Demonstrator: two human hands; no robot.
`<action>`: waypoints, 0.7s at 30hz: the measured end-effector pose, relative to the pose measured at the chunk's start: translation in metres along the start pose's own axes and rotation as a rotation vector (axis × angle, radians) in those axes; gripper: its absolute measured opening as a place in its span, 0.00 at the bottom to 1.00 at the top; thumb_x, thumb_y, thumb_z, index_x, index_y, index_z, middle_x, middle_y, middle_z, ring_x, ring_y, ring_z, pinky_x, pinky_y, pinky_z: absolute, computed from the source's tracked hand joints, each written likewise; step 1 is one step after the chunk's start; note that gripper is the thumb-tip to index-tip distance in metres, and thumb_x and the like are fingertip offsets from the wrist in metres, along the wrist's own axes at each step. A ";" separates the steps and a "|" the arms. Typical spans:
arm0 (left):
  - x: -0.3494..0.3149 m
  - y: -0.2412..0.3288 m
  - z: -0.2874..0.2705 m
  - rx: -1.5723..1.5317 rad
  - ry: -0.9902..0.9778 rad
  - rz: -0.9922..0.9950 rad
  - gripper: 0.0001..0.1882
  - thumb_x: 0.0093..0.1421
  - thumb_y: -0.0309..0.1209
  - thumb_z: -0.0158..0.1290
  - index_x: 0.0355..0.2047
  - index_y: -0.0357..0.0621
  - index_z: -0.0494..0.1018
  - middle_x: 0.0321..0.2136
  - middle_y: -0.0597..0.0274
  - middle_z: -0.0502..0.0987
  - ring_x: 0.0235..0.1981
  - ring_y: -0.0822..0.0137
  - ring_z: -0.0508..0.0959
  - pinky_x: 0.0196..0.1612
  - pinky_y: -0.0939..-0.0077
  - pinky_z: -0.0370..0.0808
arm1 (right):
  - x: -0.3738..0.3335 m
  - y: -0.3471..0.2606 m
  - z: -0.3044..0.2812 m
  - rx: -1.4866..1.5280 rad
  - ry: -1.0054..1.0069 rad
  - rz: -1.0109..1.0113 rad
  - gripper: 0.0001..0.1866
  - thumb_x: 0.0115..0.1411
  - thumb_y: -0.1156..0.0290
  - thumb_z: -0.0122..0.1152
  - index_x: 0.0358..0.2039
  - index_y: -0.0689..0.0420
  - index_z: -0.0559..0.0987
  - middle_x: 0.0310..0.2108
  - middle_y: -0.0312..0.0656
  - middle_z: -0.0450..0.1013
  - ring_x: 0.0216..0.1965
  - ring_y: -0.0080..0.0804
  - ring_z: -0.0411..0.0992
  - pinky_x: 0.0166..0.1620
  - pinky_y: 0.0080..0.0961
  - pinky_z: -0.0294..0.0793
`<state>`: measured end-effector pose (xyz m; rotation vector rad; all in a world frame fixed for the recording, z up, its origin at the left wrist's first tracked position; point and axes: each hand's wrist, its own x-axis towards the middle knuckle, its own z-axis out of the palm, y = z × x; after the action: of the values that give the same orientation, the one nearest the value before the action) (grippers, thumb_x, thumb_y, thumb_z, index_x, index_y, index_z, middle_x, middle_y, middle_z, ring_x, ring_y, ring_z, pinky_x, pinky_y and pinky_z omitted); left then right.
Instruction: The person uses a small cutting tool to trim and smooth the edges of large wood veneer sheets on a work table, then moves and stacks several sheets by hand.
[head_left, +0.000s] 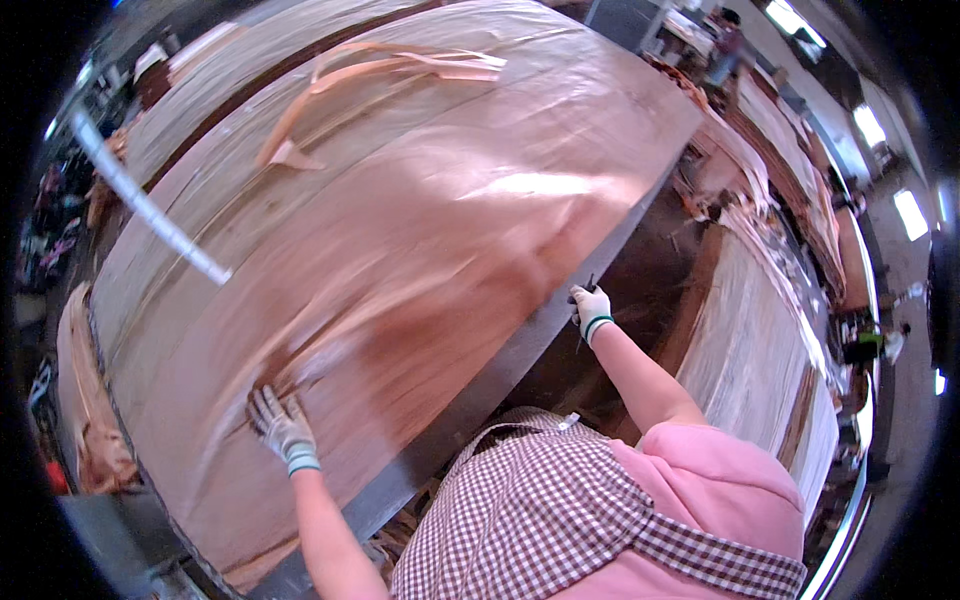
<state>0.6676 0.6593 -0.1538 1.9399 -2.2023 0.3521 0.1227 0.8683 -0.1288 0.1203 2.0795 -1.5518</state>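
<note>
A large sheet of reddish-brown wood veneer [470, 290] spreads over the table in front of me, with ripples and a raised, blurred fold near its left part. My left hand [285, 425], in a white knit glove with a green cuff, lies on the sheet by that fold with its fingers apart. My right hand [592, 305], gloved alike, is closed around a small dark tool [590, 284] at the sheet's near right edge. The tool's exact kind is too small to make out. A grey table edge [440, 440] runs beneath the veneer's near side.
Torn veneer strips [300, 105] lie on the far part of the sheet. A narrow white strip [150, 200] slants at the left. Stacked pale veneer [740, 340] stands right of me. A person [725, 45] is far off at upper right.
</note>
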 end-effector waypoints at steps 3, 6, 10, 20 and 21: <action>0.002 0.009 -0.006 -0.005 -0.071 -0.044 0.26 0.64 0.45 0.42 0.59 0.47 0.61 0.61 0.57 0.59 0.63 0.52 0.56 0.63 0.53 0.53 | 0.000 -0.028 -0.017 0.058 0.027 -0.124 0.08 0.58 0.68 0.58 0.35 0.56 0.72 0.21 0.37 0.71 0.13 0.22 0.64 0.15 0.20 0.62; -0.001 0.006 -0.007 -0.022 -0.035 -0.064 0.25 0.64 0.46 0.41 0.56 0.45 0.64 0.59 0.55 0.62 0.61 0.52 0.58 0.63 0.55 0.54 | 0.027 -0.074 -0.028 0.130 0.068 -0.232 0.07 0.61 0.66 0.55 0.36 0.55 0.72 0.24 0.36 0.74 0.13 0.19 0.64 0.15 0.18 0.61; 0.007 0.019 -0.010 0.090 -0.096 -0.179 0.27 0.64 0.48 0.42 0.55 0.42 0.65 0.57 0.52 0.65 0.60 0.53 0.61 0.61 0.57 0.58 | 0.117 -0.132 -0.063 0.108 0.233 -0.247 0.08 0.61 0.64 0.54 0.36 0.53 0.73 0.23 0.33 0.72 0.14 0.19 0.65 0.15 0.18 0.61; 0.070 0.124 -0.078 0.084 -0.362 -0.505 0.30 0.57 0.51 0.49 0.41 0.32 0.71 0.37 0.41 0.76 0.40 0.46 0.76 0.44 0.55 0.72 | 0.390 -0.186 -0.121 0.083 0.302 0.155 0.16 0.55 0.50 0.60 0.27 0.51 0.77 0.13 0.34 0.65 0.07 0.25 0.56 0.10 0.22 0.53; 0.067 0.119 -0.077 0.083 -0.347 -0.498 0.33 0.56 0.55 0.48 0.41 0.31 0.71 0.36 0.39 0.76 0.39 0.45 0.76 0.42 0.56 0.73 | 0.395 -0.193 -0.112 0.058 0.243 0.125 0.15 0.55 0.53 0.60 0.27 0.51 0.78 0.12 0.34 0.65 0.07 0.25 0.57 0.10 0.24 0.54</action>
<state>0.5397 0.6327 -0.0669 2.6650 -1.7948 0.0294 -0.3272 0.8107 -0.1247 0.4729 2.1631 -1.5866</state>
